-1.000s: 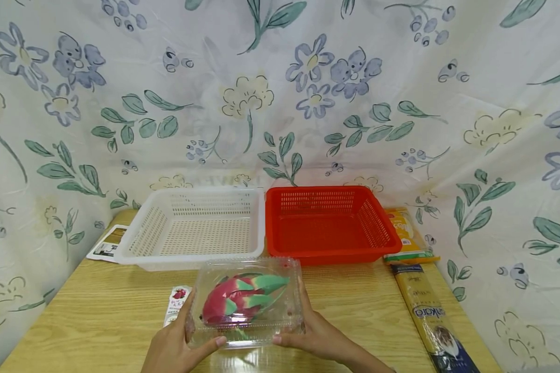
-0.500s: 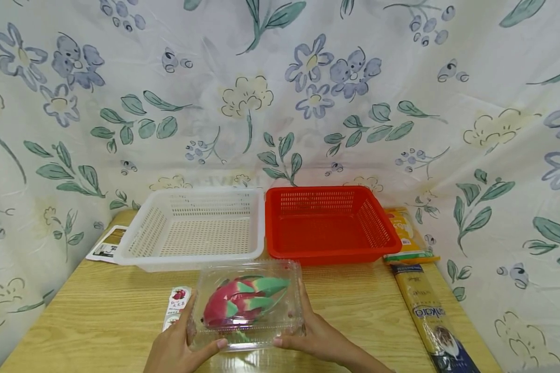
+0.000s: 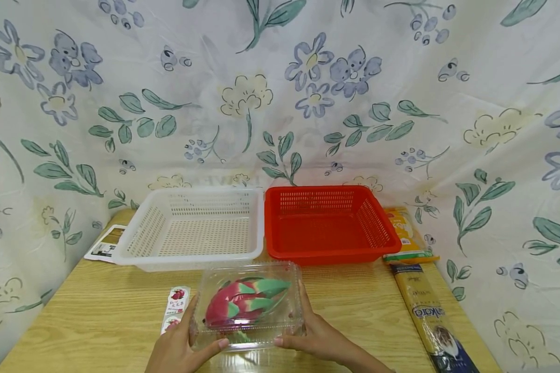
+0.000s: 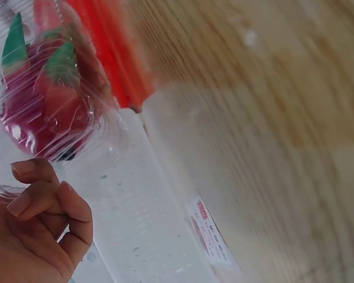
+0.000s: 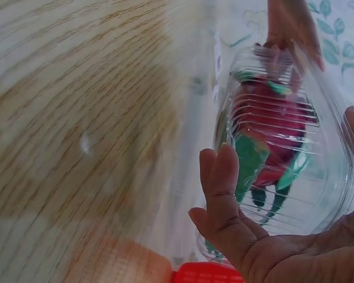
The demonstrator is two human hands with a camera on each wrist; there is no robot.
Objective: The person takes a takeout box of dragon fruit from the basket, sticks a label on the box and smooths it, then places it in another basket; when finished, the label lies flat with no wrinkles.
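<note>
A clear plastic clamshell box (image 3: 280,280) with a pink and green dragon fruit (image 3: 242,303) inside is held above the near part of the table. My left hand (image 3: 177,342) grips its left side, thumb along the front edge. On the opposite side my right hand (image 3: 319,336) grips it the same way, with the thumb at the front right. In the right wrist view, fingers (image 5: 221,194) curl around the ribbed side of the box. The left wrist view has the curled fingers (image 4: 44,194) close beside the fruit seen through the plastic.
A white basket (image 3: 135,243) and a red basket (image 3: 331,254) stand side by side at the back. A sticker strip (image 3: 175,305) lies left of the box. At right are a yellow bag (image 3: 406,235) and a long pasta packet (image 3: 429,316); a white pouch (image 3: 107,243) lies far left.
The box and both hands have shifted slightly toward me and a touch to the right. The grip is the same, and the sticker strip shows a little more.
</note>
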